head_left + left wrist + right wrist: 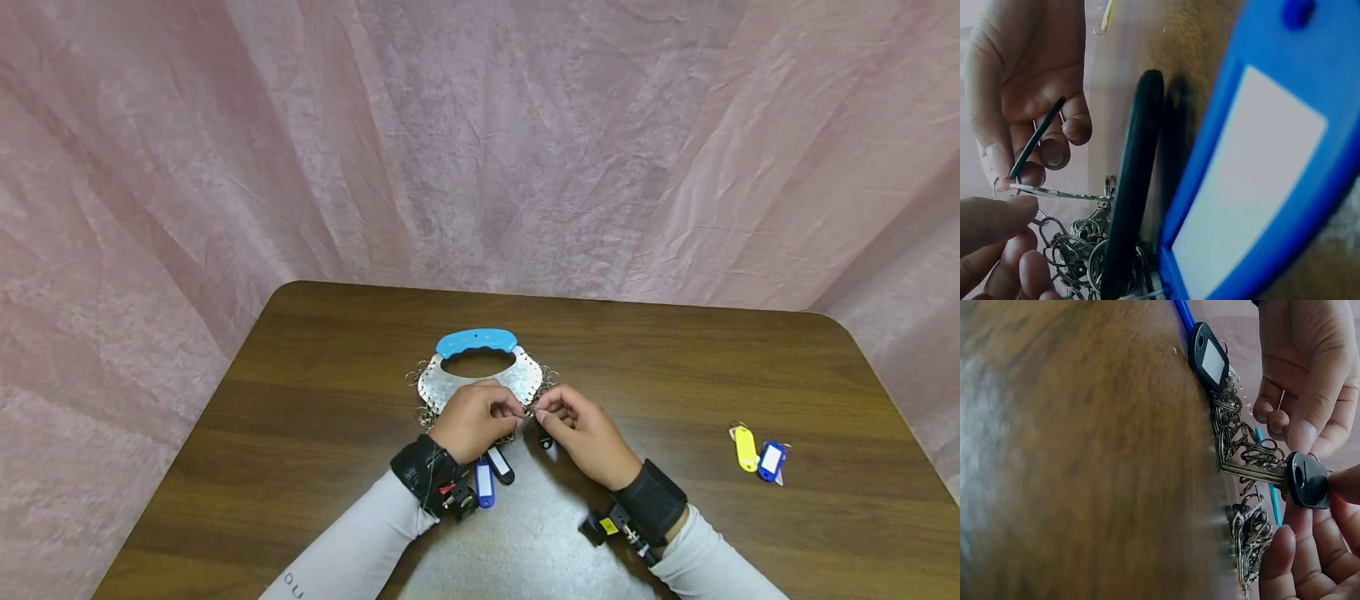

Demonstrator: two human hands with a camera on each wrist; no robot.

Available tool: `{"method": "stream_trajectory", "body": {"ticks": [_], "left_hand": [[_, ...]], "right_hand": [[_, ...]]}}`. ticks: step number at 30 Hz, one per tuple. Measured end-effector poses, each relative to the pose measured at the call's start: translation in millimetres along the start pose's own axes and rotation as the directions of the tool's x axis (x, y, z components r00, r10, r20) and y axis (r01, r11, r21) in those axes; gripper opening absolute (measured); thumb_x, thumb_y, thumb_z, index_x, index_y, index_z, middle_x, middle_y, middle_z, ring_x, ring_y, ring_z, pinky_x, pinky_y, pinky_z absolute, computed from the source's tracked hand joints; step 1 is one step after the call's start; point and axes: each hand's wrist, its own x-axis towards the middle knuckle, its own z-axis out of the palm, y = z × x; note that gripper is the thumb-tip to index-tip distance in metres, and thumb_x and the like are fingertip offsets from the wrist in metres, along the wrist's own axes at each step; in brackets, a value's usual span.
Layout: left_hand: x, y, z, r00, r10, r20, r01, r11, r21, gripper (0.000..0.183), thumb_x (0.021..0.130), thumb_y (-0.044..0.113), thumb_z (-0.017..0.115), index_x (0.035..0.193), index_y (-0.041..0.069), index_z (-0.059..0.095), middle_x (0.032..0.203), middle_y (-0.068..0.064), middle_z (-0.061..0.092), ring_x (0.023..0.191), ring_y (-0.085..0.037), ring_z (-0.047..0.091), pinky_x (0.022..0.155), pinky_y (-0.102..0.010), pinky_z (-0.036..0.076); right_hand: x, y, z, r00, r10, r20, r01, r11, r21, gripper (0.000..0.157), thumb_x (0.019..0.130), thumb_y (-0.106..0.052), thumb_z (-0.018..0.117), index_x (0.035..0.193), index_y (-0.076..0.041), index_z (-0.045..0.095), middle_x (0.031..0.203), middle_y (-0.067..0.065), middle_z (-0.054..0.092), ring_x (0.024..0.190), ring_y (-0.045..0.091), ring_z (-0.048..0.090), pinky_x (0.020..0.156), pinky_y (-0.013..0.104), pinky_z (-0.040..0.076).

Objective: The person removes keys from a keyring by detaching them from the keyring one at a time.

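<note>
A metal key-holder plate [480, 385] with a blue handle [477, 340] lies on the table, small rings and clips [1250, 519] crowding its edge. At its right lower edge the fingertips of both hands meet. My left hand [474, 418] pinches a small split ring. My right hand [591, 437] holds a black key tag [1307, 481] beside that ring, its thumb on the tag. A silver key [1063, 192] extends from the pinched ring. Below my left hand, another black key tag [500, 465] and a blue key tag [485, 485] hang from the plate. Fingertips partly hide the ring.
Off to the right lie a yellow key tag [746, 448] and a blue key tag with a white label [772, 461]. The brown wooden table [315, 400] has rounded far corners. Behind it hangs a pink curtain [510, 150].
</note>
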Motion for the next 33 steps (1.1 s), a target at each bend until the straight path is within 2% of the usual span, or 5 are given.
{"method": "stream_trajectory", "body": {"ticks": [14,18,22,27,33], "left_hand": [[1.0,1.3,-0.6,1.000,-0.031,0.001,0.031,0.998,-0.051,0.008,0.080,0.015,0.074,0.078,0.018,0.067,0.069,0.012,0.057,0.064,-0.004,0.054,0.058,-0.022,0.047],[0.6,1.7,-2.3,1.000,-0.001,0.004,0.001,0.999,-0.049,0.006,0.081,0.012,0.070,0.082,0.017,0.066,0.072,0.011,0.057,0.066,-0.004,0.054,0.059,-0.021,0.047],[0.2,1.3,-3.4,0.999,0.027,-0.029,-0.027,0.999,-0.017,0.010,0.081,0.008,0.065,0.088,0.016,0.067,0.077,0.010,0.055,0.068,-0.004,0.052,0.060,-0.022,0.046],[0.0,1.5,-3.2,0.998,0.049,-0.050,-0.048,0.999,0.013,0.013,0.083,0.010,0.070,0.093,0.017,0.070,0.082,0.009,0.057,0.071,-0.004,0.053,0.063,-0.021,0.045],[0.1,1.2,-2.7,0.996,0.068,-0.063,-0.067,0.998,0.015,0.011,0.081,0.009,0.073,0.087,0.018,0.069,0.084,0.010,0.060,0.072,-0.002,0.054,0.065,-0.021,0.046]], "right_hand": [[0.0,-0.1,0.5,0.999,-0.020,0.032,0.019,1.000,0.010,0.006,0.091,0.004,0.056,0.096,0.001,0.057,0.088,0.020,0.060,0.078,0.030,0.057,0.063,0.026,0.047],[-0.2,0.5,0.8,0.999,-0.022,0.032,0.022,1.000,0.008,0.006,0.091,0.004,0.057,0.097,0.001,0.057,0.088,0.020,0.060,0.077,0.029,0.057,0.062,0.026,0.048],[0.0,1.1,1.3,0.999,-0.034,0.034,0.034,0.999,0.006,0.006,0.091,0.004,0.057,0.097,0.001,0.057,0.088,0.019,0.060,0.078,0.030,0.057,0.062,0.027,0.048],[-0.4,1.3,1.7,0.998,-0.049,0.042,0.049,0.999,0.012,0.007,0.091,0.004,0.057,0.097,0.001,0.057,0.089,0.017,0.061,0.080,0.032,0.058,0.064,0.028,0.049],[-1.0,0.6,2.5,0.997,-0.057,0.043,0.056,0.998,0.017,0.007,0.091,0.004,0.057,0.097,0.001,0.057,0.089,0.017,0.061,0.079,0.032,0.058,0.064,0.027,0.049]]}}
